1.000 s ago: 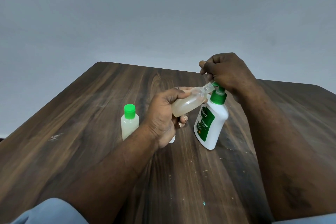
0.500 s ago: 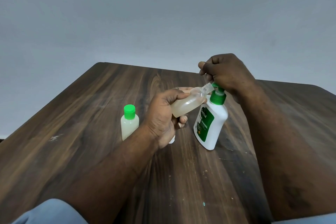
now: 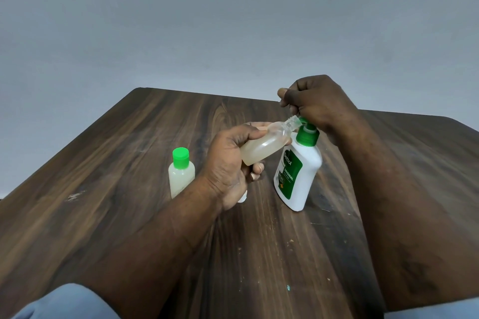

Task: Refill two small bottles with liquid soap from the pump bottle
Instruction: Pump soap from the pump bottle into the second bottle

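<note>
**Dark wood table (image 3: 116, 202), grey wall (image 3: 233, 21) behind**

Left hand (image 3: 228, 163) grips an open small bottle (image 3: 261, 149), tilted, neck at the spout of the pump bottle (image 3: 298, 179). Right hand (image 3: 318, 103) curls over its green top. One capped small bottle (image 3: 181, 176) stands apart, left.

Room at frame left, crowded centre right
Bare table (image 3: 98, 163) lies left of the capped bottle (image 3: 181, 176); left hand (image 3: 228, 163) gripping a tilted bottle (image 3: 261, 149), pump bottle (image 3: 298, 176) and right hand (image 3: 318, 101) gripping its top block centre right.
</note>
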